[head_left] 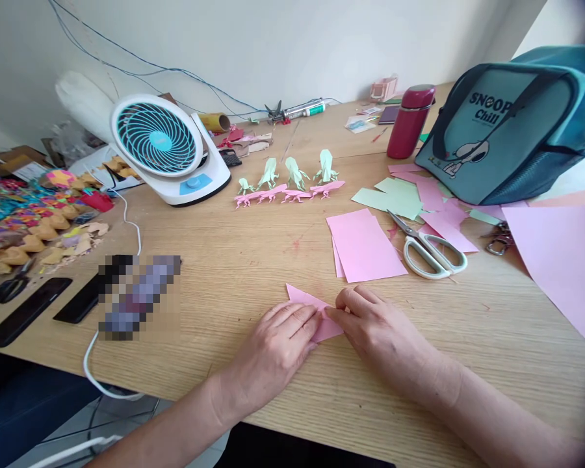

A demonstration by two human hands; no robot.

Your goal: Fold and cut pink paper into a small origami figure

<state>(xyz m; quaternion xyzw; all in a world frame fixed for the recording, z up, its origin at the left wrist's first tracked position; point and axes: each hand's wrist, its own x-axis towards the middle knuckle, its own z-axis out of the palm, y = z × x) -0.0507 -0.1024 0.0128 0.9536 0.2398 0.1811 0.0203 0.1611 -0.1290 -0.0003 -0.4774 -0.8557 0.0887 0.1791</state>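
A folded piece of pink paper (303, 296) lies on the wooden table in front of me, one pointed corner showing at its upper left. My left hand (280, 338) presses on it from the left, fingers bent and held together. From the right, my right hand (373, 325) has its fingers curled and its fingertips on the paper's edge, close to the left fingertips. Much of the paper is hidden under both hands. Just beyond are stacked pink sheets (368, 247) and scissors with white handles (431, 253).
Pink folded paper figures (297, 195) and green ones (295, 172) stand farther back. A white fan (158, 140) is at the left, near phones (26, 312). Paper scraps (394, 196), a red flask (409, 123) and a teal bag (507, 130) occupy the right.
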